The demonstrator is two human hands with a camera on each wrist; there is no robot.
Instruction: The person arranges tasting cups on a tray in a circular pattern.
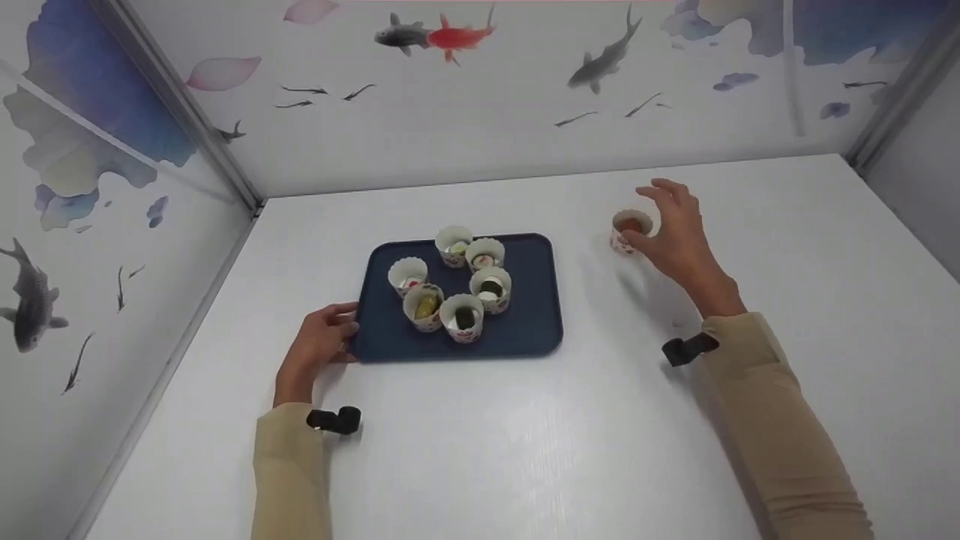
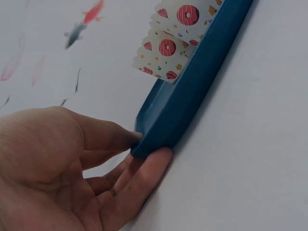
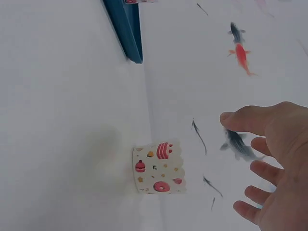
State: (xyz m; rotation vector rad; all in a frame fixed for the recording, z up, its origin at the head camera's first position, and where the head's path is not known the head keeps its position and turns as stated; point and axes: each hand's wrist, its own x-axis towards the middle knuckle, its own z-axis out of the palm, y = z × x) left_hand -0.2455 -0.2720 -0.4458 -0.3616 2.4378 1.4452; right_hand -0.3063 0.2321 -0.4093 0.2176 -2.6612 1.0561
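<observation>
A dark blue tray (image 1: 525, 300) lies on the white table and bears several patterned paper cups (image 2: 167, 50) with scalloped rims. At its left edge, my left hand (image 1: 321, 337) pinches the tray's rim, thumb on the upper side and fingers below and along the outer wall. Right of the tray, a single paper cup (image 3: 159, 168) with something orange-red inside stands upright on the table. My right hand (image 1: 679, 236) hovers above and beside that cup, thumb and fingers spread apart. In the right wrist view a gap shows between the fingertips and the cup's rim.
The cups on the tray hold small items: one yellow (image 1: 427, 306), one dark green (image 1: 464, 318), others with white and dark pieces. White panels printed with fish (image 1: 459, 37) stand along the table's back and left side. Black wrist cameras (image 1: 335, 420) sit on both sleeves.
</observation>
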